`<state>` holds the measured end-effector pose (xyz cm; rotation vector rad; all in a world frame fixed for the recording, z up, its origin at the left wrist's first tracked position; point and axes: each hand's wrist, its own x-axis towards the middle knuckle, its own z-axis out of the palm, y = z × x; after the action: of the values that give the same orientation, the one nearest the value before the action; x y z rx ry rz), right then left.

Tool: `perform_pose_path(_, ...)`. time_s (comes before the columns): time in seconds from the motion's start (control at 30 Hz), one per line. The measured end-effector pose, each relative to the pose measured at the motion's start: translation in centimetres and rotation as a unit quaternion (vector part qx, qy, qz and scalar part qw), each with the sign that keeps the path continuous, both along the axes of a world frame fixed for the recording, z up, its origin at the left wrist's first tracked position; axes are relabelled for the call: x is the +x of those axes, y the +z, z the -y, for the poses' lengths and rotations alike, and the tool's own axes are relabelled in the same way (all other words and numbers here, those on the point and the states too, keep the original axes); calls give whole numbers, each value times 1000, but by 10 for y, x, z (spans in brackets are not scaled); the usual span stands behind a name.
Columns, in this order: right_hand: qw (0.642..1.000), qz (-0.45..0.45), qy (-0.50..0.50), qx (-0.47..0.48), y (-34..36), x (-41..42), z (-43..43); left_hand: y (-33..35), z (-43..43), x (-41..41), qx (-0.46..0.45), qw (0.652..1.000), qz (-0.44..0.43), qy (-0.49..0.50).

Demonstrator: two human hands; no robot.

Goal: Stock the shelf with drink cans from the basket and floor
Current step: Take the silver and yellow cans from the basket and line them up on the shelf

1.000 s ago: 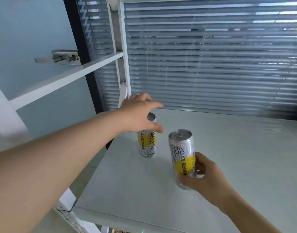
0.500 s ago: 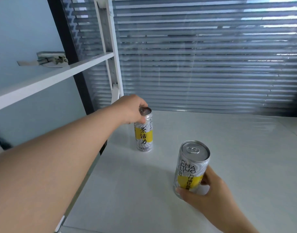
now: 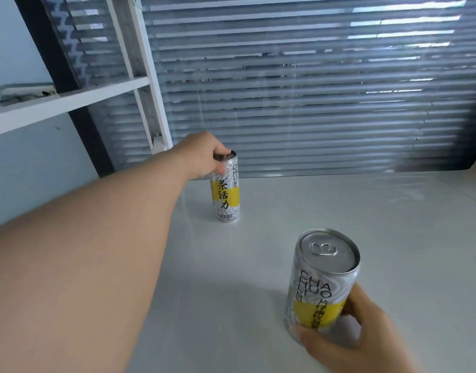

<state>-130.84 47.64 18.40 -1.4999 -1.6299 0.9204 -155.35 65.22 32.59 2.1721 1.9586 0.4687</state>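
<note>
While the left hand (image 3: 202, 154) reaches out along a bare forearm, its fingers curl down over the top rim of the far can (image 3: 225, 192) and grip it from above; that can stands upright on the white shelf (image 3: 352, 211), toward the rear left, near the foot of a white upright (image 3: 148, 76); its side shows a grey swirl pattern and a yellow band with black characters facing the camera.

Nearer the camera and to the right, the right hand (image 3: 366, 337) is wrapped round the lower half of the near can (image 3: 323, 281), the thumb across the front at the bottom and the other fingers curled behind on the right; this can carries the same grey and yellow label, with the letters CHA HUO LI down its side; its silver lid and pull tab are in plain sight, unopened; it leans slightly; whether its base touches the shelf I cannot tell, since the hand hides it.

The two cans are well apart, with bare shelf between them; a soft shadow lies on the shelf to the left of the near can.

Behind the shelf hang grey slatted blinds (image 3: 312, 90); a white crossbar (image 3: 70, 100) runs leftward from the upright; a dark post (image 3: 61, 76) stands behind it against a pale blue wall (image 3: 16, 162).
</note>
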Motion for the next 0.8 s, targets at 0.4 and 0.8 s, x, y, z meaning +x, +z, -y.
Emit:
perform_pose_path(0.4,995,58,-82,31,11,-16,-86,-4,-3,-5,-1,1000,23,-6)
perform_pose_path(0.8,998,34,-41,32,10,-7,-95,-7,-3,-6,1,999,40,-1)
